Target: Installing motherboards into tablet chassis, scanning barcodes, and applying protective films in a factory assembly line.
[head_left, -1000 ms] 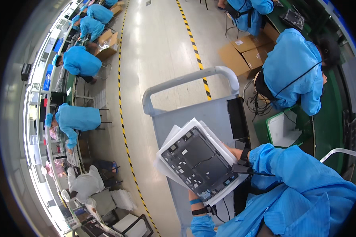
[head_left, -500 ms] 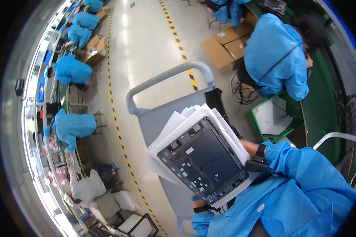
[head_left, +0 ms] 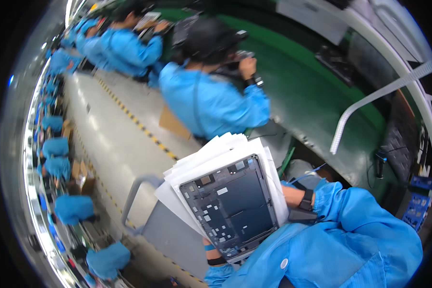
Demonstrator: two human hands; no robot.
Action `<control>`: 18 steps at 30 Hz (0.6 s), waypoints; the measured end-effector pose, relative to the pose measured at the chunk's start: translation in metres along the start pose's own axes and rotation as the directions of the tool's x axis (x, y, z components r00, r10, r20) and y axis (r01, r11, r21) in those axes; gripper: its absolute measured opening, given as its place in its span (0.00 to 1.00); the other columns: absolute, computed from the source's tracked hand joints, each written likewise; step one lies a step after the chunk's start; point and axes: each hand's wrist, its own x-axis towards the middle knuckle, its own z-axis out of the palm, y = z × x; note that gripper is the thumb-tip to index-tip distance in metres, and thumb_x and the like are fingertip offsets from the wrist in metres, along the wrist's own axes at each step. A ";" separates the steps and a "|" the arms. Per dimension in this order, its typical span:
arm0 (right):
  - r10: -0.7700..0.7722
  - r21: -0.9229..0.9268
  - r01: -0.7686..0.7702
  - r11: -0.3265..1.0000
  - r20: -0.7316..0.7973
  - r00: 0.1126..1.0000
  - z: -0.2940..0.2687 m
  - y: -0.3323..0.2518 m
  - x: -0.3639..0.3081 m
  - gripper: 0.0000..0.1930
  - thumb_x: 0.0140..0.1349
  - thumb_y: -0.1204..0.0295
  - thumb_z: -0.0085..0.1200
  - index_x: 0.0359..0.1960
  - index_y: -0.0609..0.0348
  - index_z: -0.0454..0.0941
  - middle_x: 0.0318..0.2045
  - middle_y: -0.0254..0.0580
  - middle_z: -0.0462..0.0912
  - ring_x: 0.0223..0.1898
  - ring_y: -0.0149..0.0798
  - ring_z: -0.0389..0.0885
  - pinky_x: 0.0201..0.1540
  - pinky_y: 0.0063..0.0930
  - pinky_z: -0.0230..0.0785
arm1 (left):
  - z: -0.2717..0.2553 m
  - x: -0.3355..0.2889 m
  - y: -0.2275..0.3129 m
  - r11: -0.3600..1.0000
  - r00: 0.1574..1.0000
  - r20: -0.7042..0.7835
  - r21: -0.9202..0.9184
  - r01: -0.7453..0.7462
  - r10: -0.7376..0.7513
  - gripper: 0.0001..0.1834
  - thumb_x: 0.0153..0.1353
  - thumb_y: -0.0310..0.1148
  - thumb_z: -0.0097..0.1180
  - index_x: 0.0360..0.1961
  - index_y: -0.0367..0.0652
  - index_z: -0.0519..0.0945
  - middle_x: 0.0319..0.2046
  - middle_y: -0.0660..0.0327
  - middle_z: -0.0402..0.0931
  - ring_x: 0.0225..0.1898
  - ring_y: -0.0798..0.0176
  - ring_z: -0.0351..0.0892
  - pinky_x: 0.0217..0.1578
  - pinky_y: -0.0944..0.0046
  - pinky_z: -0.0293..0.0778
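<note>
A dark tablet housing [head_left: 245,209], its inner side facing up with small white pads and metal parts showing, lies on top of a stack of white sheets [head_left: 211,161]. The sheets are fanned unevenly along the far and left edges. My right hand [head_left: 293,196] holds the stack at its right side, its fingers hidden behind the sheets. At the lower left, my left hand [head_left: 210,243] supports the stack from beneath; only a little of it by the wrist shows. Both wrists wear dark bands, and the stack is held tilted in front of my body.
Beyond the stack stands a grey cart [head_left: 170,230] with a raised handle. A co-worker [head_left: 204,98] in blue sits at the green bench [head_left: 302,105] ahead. A white ribbed hose [head_left: 365,103] bends over the bench. Blue crates [head_left: 416,206] stand at the far right.
My view has swung right toward the green bench, so the cart and aisle now appear farther left. The stack and tablet housing stay in my hands.
</note>
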 end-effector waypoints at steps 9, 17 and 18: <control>-0.196 -0.001 0.202 0.979 -0.251 0.948 0.034 -0.050 -0.123 0.31 0.75 0.61 0.47 0.76 0.50 0.51 0.68 0.39 0.66 0.63 0.30 0.69 0.60 0.29 0.69 | 0.135 0.029 0.187 0.970 0.962 0.215 0.210 0.124 -0.169 0.27 0.77 0.47 0.40 0.67 0.40 0.68 0.54 0.60 0.75 0.50 0.64 0.75 0.51 0.65 0.74; -0.418 -0.083 0.415 0.906 -0.322 0.849 -0.120 -0.044 -0.182 0.31 0.75 0.61 0.46 0.76 0.51 0.52 0.68 0.39 0.66 0.64 0.31 0.69 0.61 0.30 0.69 | 0.280 0.219 0.172 0.873 0.912 0.365 0.487 -0.017 -0.186 0.32 0.77 0.52 0.37 0.69 0.39 0.65 0.58 0.59 0.72 0.58 0.63 0.68 0.59 0.66 0.66; -0.439 -0.094 0.436 0.895 -0.364 0.822 -0.140 -0.042 -0.182 0.31 0.75 0.61 0.46 0.76 0.51 0.52 0.68 0.39 0.66 0.64 0.31 0.69 0.61 0.30 0.69 | 0.327 0.228 0.172 0.817 0.914 0.337 0.577 -0.011 -0.226 0.32 0.77 0.53 0.36 0.68 0.38 0.66 0.58 0.59 0.72 0.58 0.62 0.68 0.59 0.66 0.66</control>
